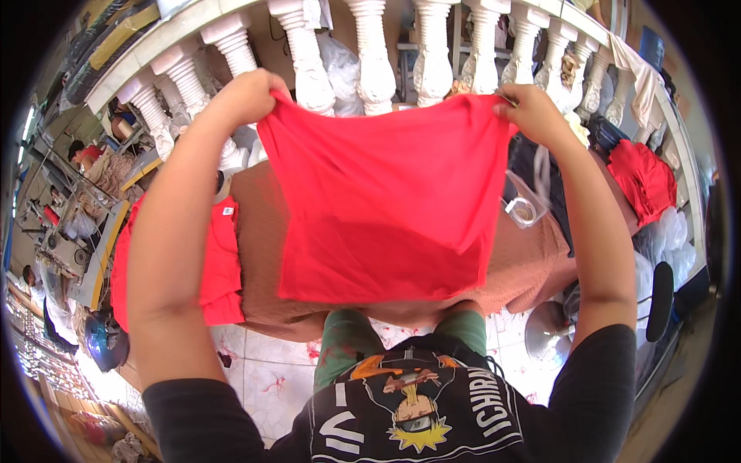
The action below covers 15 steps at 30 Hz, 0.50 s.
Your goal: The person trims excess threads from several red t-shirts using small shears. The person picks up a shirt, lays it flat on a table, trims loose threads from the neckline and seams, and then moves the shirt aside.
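Observation:
I hold a red cloth garment (386, 201) spread out in front of me, raised above a brown-covered table (532, 266). My left hand (251, 96) grips its upper left corner and my right hand (532, 112) grips its upper right corner. The cloth hangs down flat between both hands and hides the middle of the table. A stack of red garments (220, 266) lies on the table's left side, under my left forearm.
A white stone balustrade (370, 54) runs along the far side. Another red pile (644, 181) lies at the right next to dark cloth and clear plastic bags (529, 204). Sewing tables and people (73, 224) show far below at the left. The floor has pale tiles (266, 382).

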Available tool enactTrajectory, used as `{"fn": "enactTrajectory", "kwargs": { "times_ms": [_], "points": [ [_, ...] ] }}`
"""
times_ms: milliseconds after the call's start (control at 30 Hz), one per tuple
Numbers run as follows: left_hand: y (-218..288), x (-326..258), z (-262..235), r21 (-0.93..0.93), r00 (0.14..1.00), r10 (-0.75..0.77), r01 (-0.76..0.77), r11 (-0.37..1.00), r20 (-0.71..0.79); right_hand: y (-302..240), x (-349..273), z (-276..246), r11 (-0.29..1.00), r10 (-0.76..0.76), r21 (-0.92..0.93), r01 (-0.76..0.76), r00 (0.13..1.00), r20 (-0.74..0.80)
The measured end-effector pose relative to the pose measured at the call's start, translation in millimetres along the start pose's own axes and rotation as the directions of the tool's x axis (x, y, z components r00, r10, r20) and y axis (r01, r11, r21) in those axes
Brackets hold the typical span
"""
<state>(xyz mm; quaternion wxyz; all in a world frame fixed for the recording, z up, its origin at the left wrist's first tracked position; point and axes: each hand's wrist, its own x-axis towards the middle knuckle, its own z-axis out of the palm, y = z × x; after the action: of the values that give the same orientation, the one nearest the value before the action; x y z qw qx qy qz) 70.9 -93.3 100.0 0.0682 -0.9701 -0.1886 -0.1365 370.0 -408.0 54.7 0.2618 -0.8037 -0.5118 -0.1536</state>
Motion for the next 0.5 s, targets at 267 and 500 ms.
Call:
{"fn": "enactTrajectory", "kwargs": {
  "times_ms": [267, 500],
  "points": [
    [11.7, -21.2, 2.4, -0.346, 0.693, -0.324, 0.114, 0.931, -0.644, 30.9, 8.3, -52.2, 0.977, -0.176, -0.195, 0.086, 0.841, -0.511],
    [79.8, -148.6, 217.5, -0.585, 0.734, -0.315, -0.136, 0.800, -0.601, 75.4, -160.0, 128.7, 0.813, 0.355, 0.506, -0.288, 0.934, -0.039]
  ]
}}
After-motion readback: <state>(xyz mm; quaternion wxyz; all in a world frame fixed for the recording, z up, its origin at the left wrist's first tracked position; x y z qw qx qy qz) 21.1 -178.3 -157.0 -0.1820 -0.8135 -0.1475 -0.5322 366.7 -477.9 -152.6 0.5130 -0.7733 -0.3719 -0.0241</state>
